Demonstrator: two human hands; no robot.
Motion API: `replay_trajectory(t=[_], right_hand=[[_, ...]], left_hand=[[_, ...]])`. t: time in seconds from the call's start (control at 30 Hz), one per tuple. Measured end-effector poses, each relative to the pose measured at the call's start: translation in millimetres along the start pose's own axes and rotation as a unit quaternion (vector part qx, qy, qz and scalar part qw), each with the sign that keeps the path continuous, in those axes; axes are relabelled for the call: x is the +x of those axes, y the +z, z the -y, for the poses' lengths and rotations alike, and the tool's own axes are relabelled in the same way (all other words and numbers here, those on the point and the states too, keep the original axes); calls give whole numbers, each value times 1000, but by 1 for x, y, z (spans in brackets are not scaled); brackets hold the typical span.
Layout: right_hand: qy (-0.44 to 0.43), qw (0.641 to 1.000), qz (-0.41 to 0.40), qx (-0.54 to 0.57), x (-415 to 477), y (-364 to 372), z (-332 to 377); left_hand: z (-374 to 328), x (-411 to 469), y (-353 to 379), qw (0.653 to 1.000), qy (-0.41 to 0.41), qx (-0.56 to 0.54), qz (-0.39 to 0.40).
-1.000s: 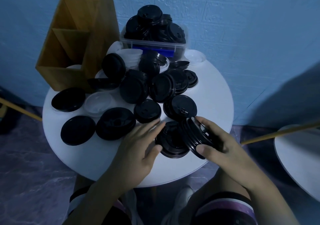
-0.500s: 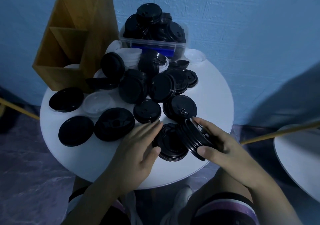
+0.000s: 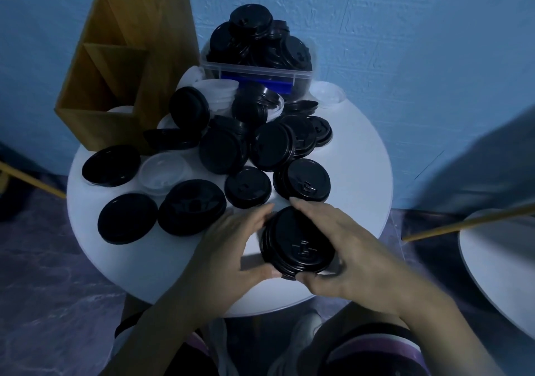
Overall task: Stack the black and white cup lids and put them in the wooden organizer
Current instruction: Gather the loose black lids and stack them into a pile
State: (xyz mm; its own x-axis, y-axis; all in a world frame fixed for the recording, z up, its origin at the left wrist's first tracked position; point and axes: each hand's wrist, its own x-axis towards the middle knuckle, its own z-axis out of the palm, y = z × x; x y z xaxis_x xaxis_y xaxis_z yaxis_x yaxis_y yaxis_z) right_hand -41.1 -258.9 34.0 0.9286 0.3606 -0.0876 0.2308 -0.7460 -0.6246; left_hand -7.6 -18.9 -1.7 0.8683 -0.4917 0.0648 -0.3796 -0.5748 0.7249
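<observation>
Head view: a round white table (image 3: 362, 158) carries all items. At its far left edge stands the wooden organizer (image 3: 115, 65), upright, with stepped compartments open at the top; something pale shows in the lowest, nearest compartment, but what it is cannot be told. At the far edge, just right of the organizer, sits a clear plastic bin (image 3: 254, 71) heaped above its rim with black lids. From the bin toward the table's centre spreads a pile of loose black lids (image 3: 223, 149), overlapping and tilted, with several white lids (image 3: 215, 94) partly buried at its far side. The left hand (image 3: 231, 248) and right hand (image 3: 347, 248) meet at the near edge, each grasping one side of a stack of black lids (image 3: 298, 242): fingers curled over the far rim, thumbs under the near rim. The stack is tilted slightly; whether it rests on the table cannot be told. Along the left edge lie single black lids, flat and apart, with one white lid (image 3: 162, 173) between them. Another white lid (image 3: 330, 94) lies at the far right edge, beside the bin.
</observation>
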Motion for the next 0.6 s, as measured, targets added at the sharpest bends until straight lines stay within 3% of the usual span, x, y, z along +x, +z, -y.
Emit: replay_trajectory(t=[0.2, 0.43, 0.6], right_hand=[[-19, 999, 24, -15, 4, -1, 1], [8, 999, 14, 45, 2, 0, 0], [27, 995, -35, 86, -3, 4, -5]], left_hand=[[2, 1, -7, 998, 16, 36, 51], [-4, 1, 0, 999, 26, 6, -30], [-6, 0, -1, 999, 30, 31, -20]])
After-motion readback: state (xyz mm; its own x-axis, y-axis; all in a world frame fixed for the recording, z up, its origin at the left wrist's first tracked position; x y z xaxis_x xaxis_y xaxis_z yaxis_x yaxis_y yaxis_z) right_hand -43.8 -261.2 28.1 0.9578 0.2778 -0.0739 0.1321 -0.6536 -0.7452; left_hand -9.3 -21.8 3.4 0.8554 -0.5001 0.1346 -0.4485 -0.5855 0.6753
